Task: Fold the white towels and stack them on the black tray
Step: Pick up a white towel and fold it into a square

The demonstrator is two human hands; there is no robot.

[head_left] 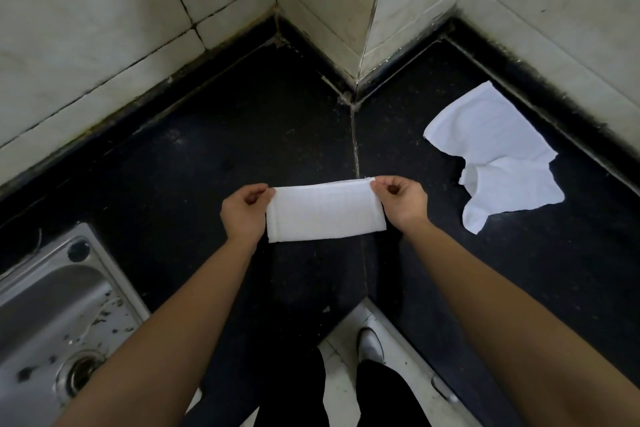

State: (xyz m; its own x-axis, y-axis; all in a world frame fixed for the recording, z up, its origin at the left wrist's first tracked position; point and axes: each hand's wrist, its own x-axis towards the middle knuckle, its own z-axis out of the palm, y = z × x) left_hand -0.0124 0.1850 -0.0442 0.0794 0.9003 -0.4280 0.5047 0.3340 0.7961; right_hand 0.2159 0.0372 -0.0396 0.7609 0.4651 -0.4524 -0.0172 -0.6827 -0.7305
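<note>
A white towel (323,211), folded into a long narrow rectangle, lies across the black counter in the middle of the view. My left hand (244,213) pinches its far left corner, and my right hand (403,199) pinches its far right corner. A second white towel (498,156) lies crumpled and unfolded on the counter to the right, apart from both hands. No black tray shows apart from the dark counter surface.
A steel sink (52,315) with a drain sits at the lower left. Tiled walls (104,28) enclose the counter at the back, with a protruding wall corner (360,45) in the middle. The counter's front edge and the floor with my shoe (370,345) lie below.
</note>
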